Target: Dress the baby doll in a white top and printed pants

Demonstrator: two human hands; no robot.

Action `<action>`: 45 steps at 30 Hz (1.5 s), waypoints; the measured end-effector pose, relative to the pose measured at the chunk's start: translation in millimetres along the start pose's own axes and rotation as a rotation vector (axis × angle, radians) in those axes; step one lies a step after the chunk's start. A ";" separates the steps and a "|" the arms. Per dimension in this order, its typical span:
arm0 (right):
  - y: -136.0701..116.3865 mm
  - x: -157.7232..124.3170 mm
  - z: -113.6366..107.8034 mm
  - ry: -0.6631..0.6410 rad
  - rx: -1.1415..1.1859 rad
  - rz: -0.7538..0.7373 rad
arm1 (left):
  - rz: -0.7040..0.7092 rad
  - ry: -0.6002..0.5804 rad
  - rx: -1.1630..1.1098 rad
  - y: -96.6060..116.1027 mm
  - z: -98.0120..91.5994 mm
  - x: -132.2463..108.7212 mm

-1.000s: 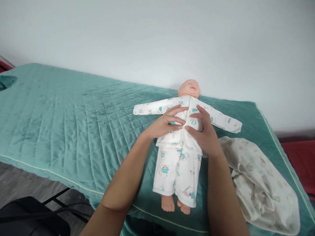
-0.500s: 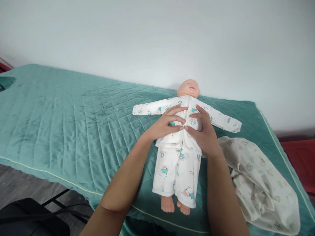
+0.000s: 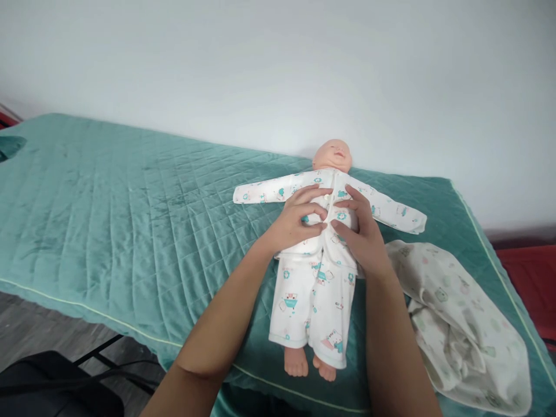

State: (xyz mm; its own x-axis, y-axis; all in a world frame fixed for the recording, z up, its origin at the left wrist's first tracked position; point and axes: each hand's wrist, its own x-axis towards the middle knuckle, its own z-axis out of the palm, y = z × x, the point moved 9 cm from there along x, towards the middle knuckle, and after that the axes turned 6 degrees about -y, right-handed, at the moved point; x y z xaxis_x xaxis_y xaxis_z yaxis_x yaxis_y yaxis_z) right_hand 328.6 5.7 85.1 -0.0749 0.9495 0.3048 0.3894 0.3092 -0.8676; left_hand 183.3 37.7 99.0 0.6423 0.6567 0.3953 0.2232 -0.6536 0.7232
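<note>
A baby doll (image 3: 332, 155) lies face up, dressed in a white printed baby shirt (image 3: 299, 248) and matching trousers (image 3: 290, 304). At the shirt's front opening, my left hand (image 3: 295, 220) has its thumb and forefinger curled together around the edge, by a lower fastening that the fingertips mostly cover. My right hand (image 3: 362, 229) rests on the other half of the shirt front, fingers spread and thumb apart beside the same spot. Higher up on the chest, a pale button (image 3: 327, 197) shows between the hands. The doll's sleeves stretch out to both sides.
A crumpled pale printed cloth (image 3: 460, 313) lies to the right of the doll. Beneath everything is a green quilted cover (image 3: 130, 214) on a bed against a white wall (image 3: 260, 69). A red object (image 3: 527, 284) stands beyond the right edge, a black one (image 3: 56, 385) at lower left.
My right thumb has drawn back slightly to the right from the front edge of the shirt. My left hand has stayed almost still, and the doll lies as before.
</note>
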 end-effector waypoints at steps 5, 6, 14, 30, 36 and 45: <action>0.0 0.9 -3.5 0.052 0.063 0.025 | 0.031 -0.052 -0.002 -2.0 3.8 0.1; 0.1 0.7 -4.1 0.059 0.062 0.034 | 0.030 -0.054 0.000 -2.6 3.8 0.1; -6.0 0.5 -0.8 0.009 -0.002 0.007 | 0.014 -0.059 -0.027 0.1 1.9 -1.4; 62.1 -17.6 -33.8 0.651 0.824 0.268 | -0.069 0.016 -0.227 -12.0 -5.3 -3.4; 86.9 -19.5 -28.3 0.683 0.916 0.393 | -0.060 -0.034 -0.114 -6.1 -3.7 -1.5; 104.7 -38.1 -44.6 0.789 0.673 0.411 | -0.136 0.213 -0.646 -40.3 -15.9 -6.9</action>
State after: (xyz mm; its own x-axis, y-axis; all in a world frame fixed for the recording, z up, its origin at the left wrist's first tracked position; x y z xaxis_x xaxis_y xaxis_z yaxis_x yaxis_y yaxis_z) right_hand 413.1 -0.5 0.1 0.6426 0.7599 -0.0981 -0.3447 0.1723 -0.9228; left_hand 158.2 65.4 76.1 0.4668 0.8197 0.3320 -0.2320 -0.2488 0.9404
